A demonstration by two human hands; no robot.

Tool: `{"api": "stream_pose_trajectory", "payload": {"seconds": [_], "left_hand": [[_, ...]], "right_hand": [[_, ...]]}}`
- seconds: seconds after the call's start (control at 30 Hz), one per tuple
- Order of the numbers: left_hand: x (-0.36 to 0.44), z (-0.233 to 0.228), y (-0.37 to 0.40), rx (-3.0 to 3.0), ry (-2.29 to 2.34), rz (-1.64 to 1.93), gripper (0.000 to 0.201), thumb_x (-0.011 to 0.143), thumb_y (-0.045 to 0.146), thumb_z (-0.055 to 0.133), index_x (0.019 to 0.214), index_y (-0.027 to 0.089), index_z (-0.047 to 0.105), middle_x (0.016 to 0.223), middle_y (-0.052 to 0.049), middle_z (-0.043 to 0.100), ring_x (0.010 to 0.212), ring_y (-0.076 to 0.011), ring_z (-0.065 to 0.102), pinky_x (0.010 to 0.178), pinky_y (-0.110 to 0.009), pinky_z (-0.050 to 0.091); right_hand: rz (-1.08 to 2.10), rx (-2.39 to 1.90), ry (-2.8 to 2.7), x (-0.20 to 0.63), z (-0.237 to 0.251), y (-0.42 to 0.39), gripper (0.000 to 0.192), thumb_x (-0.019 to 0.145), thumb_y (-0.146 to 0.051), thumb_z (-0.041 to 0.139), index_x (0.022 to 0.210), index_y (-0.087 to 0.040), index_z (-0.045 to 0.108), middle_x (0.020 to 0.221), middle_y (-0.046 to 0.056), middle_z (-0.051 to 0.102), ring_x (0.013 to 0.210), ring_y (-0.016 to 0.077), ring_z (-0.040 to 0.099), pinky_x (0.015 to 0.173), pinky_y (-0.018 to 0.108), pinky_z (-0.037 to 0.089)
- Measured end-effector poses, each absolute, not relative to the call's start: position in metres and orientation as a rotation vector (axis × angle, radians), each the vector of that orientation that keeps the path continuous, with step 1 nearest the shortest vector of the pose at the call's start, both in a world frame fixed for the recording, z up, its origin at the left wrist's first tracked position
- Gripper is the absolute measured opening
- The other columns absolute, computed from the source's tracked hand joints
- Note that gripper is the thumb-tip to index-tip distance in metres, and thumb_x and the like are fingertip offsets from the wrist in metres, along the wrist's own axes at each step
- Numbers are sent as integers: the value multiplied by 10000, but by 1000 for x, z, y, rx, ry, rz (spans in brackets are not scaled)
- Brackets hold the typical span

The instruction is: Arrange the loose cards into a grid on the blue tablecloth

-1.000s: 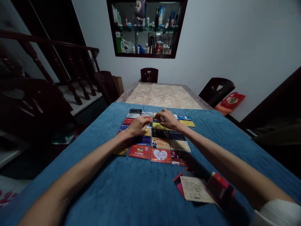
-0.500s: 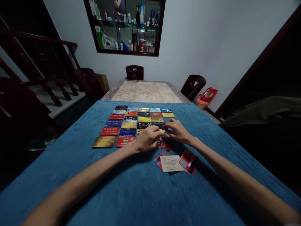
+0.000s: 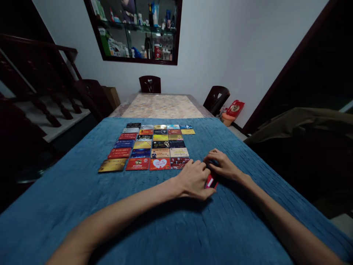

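My left hand (image 3: 194, 179) rests low over the blue cloth, fingers and thumb closed around a small bunch of plastic cards. Of that bunch, a pink-red card (image 3: 211, 181) with a dark stripe and a white strip shows between my hands; the rest is covered. My right hand (image 3: 223, 165) curls in from the other side, its fingers closed at the cards' far edge. Left of the hands, several cards lie face up in rows. The nearest row has a gold card (image 3: 112, 165), a red card (image 3: 138, 163), a heart card (image 3: 160, 163) and a dark red card (image 3: 179, 163). A cream card (image 3: 179, 152) lies just beyond.
The blue cloth (image 3: 154, 228) covers the near part of the table; patterned tabletop (image 3: 165, 105) shows beyond it. Chairs stand around, one at the far end (image 3: 150, 84) and one at the right (image 3: 216, 100). Brown fabric (image 3: 300, 123) drapes at the right.
My hands have moved from the card rows down and right to the loose pile, drawing its spread cards together. The cream card now lies released in its row. The view has shifted right.
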State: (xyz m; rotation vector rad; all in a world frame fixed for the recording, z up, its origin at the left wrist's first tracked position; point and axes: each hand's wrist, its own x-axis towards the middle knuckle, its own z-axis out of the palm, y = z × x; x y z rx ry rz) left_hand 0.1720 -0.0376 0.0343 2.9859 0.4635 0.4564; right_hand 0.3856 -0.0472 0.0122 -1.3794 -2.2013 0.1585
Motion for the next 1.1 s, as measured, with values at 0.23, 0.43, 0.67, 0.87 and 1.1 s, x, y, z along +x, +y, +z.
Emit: {"api": "stream_pose_trajectory", "payload": {"seconds": [0.23,0.43,0.67,0.87,1.1], "left_hand": [[182,30,-51,3085,512,345,654,753,691,599,1027,102,678,1003,-201,641,967,-345,568,839,-496,437],[181,24,-53,3102,584,342,553,765,597,595,1024,113,666,1017,-206,629,961,-346,552,814,-494,436],[186,23,-56,3083,625,328,377,816,393,578,1026,87,650,993,-212,630,967,-332,548,808,-462,430],[187,22,-55,3086,692,283,315,866,315,529,1035,71,634,1017,-187,648,981,-312,551,832,-424,427],[186,24,-55,3090,701,284,302,883,299,513,1015,62,646,1018,-178,665,993,-297,552,845,-405,436]], "right_hand": [[255,-1379,-2160,387,17,-60,173,843,-182,532,867,-233,696,839,53,693,883,219,587,830,380,482],[304,-1385,-2207,390,21,-69,168,824,-209,584,936,-241,705,929,62,703,951,235,580,876,399,476],[403,-1396,-2283,386,22,-72,188,822,-232,603,977,-230,710,960,74,695,967,243,576,877,399,469],[475,-1473,-2323,392,30,-77,295,807,-292,645,1088,-219,695,1050,83,662,1009,257,557,938,436,436],[518,-1599,-2408,388,37,-87,498,734,-319,741,1215,-222,658,1171,104,613,1074,289,510,965,465,419]]}}
